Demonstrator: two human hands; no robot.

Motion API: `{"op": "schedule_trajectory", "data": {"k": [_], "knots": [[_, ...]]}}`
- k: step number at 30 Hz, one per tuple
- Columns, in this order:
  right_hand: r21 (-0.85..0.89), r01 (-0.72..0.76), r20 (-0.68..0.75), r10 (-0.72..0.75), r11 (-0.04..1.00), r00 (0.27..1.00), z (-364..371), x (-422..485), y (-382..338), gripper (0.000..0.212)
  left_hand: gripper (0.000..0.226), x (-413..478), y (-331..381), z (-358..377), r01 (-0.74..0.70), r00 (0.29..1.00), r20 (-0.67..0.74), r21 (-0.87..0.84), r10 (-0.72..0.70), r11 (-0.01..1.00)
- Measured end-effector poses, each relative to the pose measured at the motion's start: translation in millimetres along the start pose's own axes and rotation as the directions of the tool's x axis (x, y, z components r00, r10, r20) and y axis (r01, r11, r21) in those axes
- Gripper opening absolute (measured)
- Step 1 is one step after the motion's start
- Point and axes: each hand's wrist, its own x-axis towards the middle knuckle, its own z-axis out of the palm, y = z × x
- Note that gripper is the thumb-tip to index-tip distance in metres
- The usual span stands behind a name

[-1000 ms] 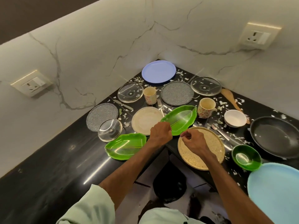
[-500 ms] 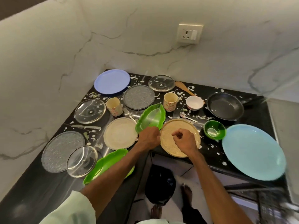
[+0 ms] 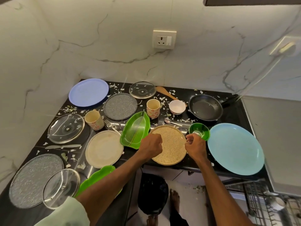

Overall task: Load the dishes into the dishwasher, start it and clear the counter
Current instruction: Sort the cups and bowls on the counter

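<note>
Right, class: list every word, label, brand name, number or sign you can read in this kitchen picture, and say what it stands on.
None: no readable text anywhere.
Two mugs: red flower pattern only, no words.
Wall socket: plain, no marking legible.
Plates, glass lids, frying pan and bowls: no print or brand visible.

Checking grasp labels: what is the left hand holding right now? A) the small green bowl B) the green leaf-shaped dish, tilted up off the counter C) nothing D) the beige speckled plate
B: the left hand is closed on the near edge of the green leaf-shaped dish, which stands tilted up off the counter beside the beige speckled plate.
</note>
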Motion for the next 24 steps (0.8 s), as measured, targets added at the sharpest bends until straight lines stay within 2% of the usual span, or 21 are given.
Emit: {"op": "schedule_trajectory", "data": {"k": [3, 8, 12, 14, 17, 19, 21, 24], "knots": [[-0.032, -0.014, -0.034, 0.013, 0.999, 0.999, -7.3, 18.1, 4.2, 0.034, 0.02, 19.1, 3.4, 0.5, -0.011, 1.0, -0.015, 0.014, 0.011, 1.0], [-0.114, 0.016, -0.01, -0.017, 0.993, 1.0, -10.5, 47.9, 3.8, 0.025, 0.021, 52.2, 11.4, -0.4, 0.001, 0.995, -0.095, 0.031, 0.002, 1.0], [-0.233, -0.041, -0.055, 0.029, 0.972, 0.998, -15.3, 58.5, -2.9, 0.032, 0.025, 82.9, 23.6, -1.8, 0.041, 0.994, -0.099, 0.026, -0.038, 0.999], [-0.401, -0.11, -0.079, 0.085, 0.91, 0.993, -19.3, 56.4, 4.0, 0.034, 0.041, 100.0, 34.3, 0.1, 0.065, 0.996, -0.055, -0.001, -0.065, 0.998], [-0.509, -0.146, 0.036, 0.19, 0.848, 0.981, -20.5, 53.3, 24.6, 0.035, 0.09, 127.5, 55.4, 6.9, 0.109, 0.991, 0.074, 0.013, -0.109, 0.994], [-0.502, -0.135, 0.108, 0.217, 0.854, 0.97, -16.4, 53.9, 38.9, 0.031, 0.099, 147.3, 67.9, 13.4, 0.109, 0.987, 0.112, 0.039, -0.113, 0.993], [-0.438, -0.123, 0.135, 0.2, 0.89, 0.971, -11.2, 55.0, 51.0, 0.029, 0.099, 166.6, 76.7, 21.7, 0.134, 0.981, 0.139, 0.04, -0.138, 0.99], [-0.352, -0.08, 0.088, 0.118, 0.933, 0.989, -6.6, 59.2, 65.2, 0.013, 0.09, 186.4, 85.8, 30.1, 0.204, 0.965, 0.167, 0.001, -0.201, 0.979]]}}
